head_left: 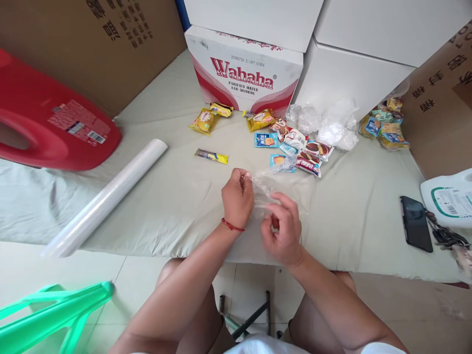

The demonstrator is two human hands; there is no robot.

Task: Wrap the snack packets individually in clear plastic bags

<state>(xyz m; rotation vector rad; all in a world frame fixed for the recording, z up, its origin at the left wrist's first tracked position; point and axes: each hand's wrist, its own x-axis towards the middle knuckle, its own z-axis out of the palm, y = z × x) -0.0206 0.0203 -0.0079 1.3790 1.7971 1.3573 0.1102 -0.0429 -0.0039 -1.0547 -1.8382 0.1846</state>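
A clear plastic bag (pixel 300 189) lies spread at the front middle of the cloth-covered table. My left hand (pixel 238 194), with a red string bracelet at the wrist, is closed on the bag's left edge. Over the bag's near part hovers my right hand (pixel 283 226), fingers curled and apart, with nothing visible between them. Just beyond the bag are several wrapped snacks, among them a blue packet (pixel 266 140), a dark red packet (pixel 309 162) and a yellow packet (pixel 260 120). A thin yellow snack stick (pixel 211 156) lies left of my left hand.
A plastic roll (pixel 110 196) and a red jug (pixel 55 118) are on the left. A Wahaha box (pixel 245 73) stands behind, near crumpled clear bags (pixel 335 125). To the right are a bagged snack pile (pixel 385 128), a phone (pixel 416 223), keys and a white jug (pixel 450 196).
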